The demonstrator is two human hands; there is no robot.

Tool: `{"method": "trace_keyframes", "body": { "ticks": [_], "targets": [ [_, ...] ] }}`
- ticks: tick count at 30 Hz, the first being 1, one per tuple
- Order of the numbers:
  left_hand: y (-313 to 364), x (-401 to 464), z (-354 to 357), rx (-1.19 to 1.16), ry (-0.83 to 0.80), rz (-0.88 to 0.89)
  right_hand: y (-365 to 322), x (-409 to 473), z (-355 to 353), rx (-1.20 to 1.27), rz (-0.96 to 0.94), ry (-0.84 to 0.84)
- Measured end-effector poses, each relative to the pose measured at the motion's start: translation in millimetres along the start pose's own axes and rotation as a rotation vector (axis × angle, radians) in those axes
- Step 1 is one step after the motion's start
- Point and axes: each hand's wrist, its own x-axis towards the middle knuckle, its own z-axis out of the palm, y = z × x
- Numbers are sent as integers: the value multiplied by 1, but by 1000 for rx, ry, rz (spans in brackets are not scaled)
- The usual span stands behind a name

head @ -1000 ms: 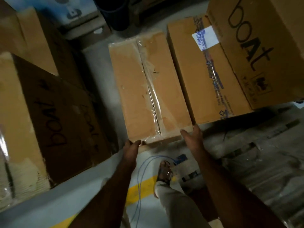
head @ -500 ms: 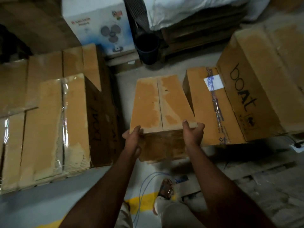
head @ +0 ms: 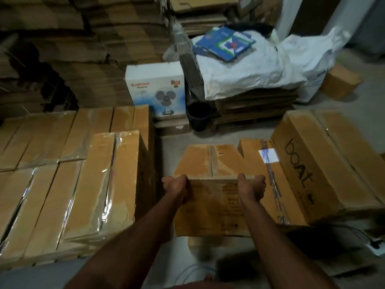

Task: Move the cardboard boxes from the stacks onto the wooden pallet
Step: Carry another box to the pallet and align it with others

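Lifted since a moment ago, the cardboard box now tilts up toward me, its near face showing between my arms. My left hand and right hand curl over its top near corners, gripping it. Just right of my grip lies a taped box; left, the wrapped stack

White fan box, black bucket, blue booklets, white sacks

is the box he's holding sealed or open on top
Sealed: the held cardboard box has its top flaps closed flat, meeting along a taped centre seam. Both hands grip its near top edge.
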Motion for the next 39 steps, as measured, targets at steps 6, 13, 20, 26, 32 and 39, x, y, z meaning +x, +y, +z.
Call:
{"method": "trace_keyframes", "body": {
  "ticks": [6,13,20,26,32,39],
  "targets": [
    [61,-16,-53,-129,-48,147,-63,-50,3,63,-211,48],
    [150,-16,-166,-267,-186,441,-145,-158,29,280,-352,234],
    [197,12,-312,-308,-177,682,-194,-293,91,462,-398,221],
    [213,53,-420,-366,-39,727,-218,-382,162,507,-473,142],
    [193,84,-498,-398,89,699,-226,-429,230,482,-546,-37],
    [168,112,-602,-468,300,658,-220,-493,309,389,-624,-344]
  ]
}}
